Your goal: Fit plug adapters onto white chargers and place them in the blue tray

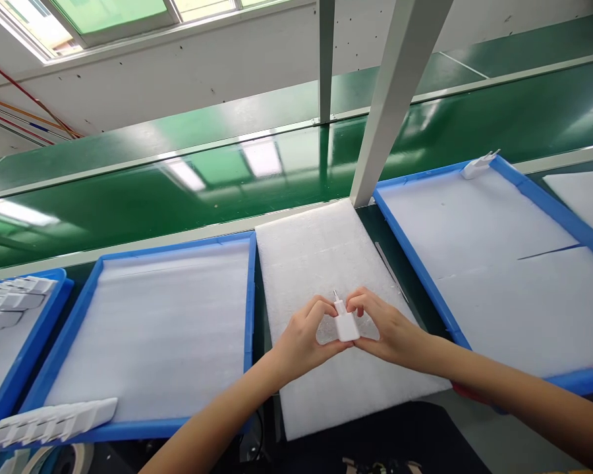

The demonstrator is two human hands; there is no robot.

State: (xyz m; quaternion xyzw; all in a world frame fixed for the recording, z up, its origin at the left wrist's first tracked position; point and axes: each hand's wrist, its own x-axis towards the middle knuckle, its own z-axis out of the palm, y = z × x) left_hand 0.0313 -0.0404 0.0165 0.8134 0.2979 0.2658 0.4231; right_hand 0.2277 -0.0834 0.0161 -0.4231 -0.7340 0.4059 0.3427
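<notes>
A small white plug-in charger (pixel 346 325) with metal pins at its top is held over a white foam sheet (pixel 316 257). My left hand (pixel 309 334) pinches it from the left side, thumb low and index finger high. From the other side my right hand (pixel 383 329) grips it the same way, its fingers curled near the pin end. The charger's pins point away from me, and its broad end faces me.
To the left is a foam-lined blue tray (pixel 251 296) with a row of white chargers (pixel 54 421) at its near corner. Further left, another blue tray (pixel 10 368) holds several chargers. A right-hand blue tray (pixel 420 276) has a charger (pixel 478 166) at its far corner. A grey post (pixel 395 85) rises behind the foam sheet.
</notes>
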